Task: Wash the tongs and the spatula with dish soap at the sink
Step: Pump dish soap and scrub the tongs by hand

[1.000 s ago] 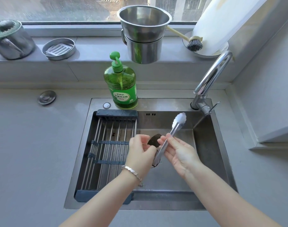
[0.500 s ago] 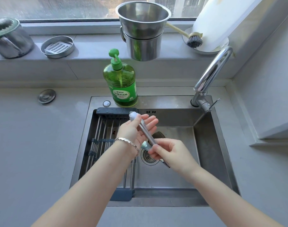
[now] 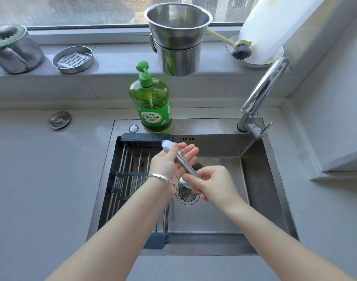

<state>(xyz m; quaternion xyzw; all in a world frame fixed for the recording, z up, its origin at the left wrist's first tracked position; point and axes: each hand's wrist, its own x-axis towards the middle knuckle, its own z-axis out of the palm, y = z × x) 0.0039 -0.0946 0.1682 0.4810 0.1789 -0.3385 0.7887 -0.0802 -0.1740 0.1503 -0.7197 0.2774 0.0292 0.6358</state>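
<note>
Gripping the lower end of the tongs (image 3: 186, 166) over the sink (image 3: 204, 126) at centre frame, the right hand (image 3: 213, 184) hides that end. The left hand (image 3: 171, 162) lies straight-fingered under the shaft. A dark shape behind them is unclear. The dish soap bottle (image 3: 151, 106) bears small Chinese characters I cannot read.

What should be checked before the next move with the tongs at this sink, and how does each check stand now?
1. Tongs secured: ok, right hand grips their lower end, left hand supports them on its palm.
2. Tongs over the sink: ok.
3. Soap bottle upright behind the sink: ok.
4. Faucet running: not ok, no stream visible.
5. Spatula located: cannot tell, none identifiable.
</note>
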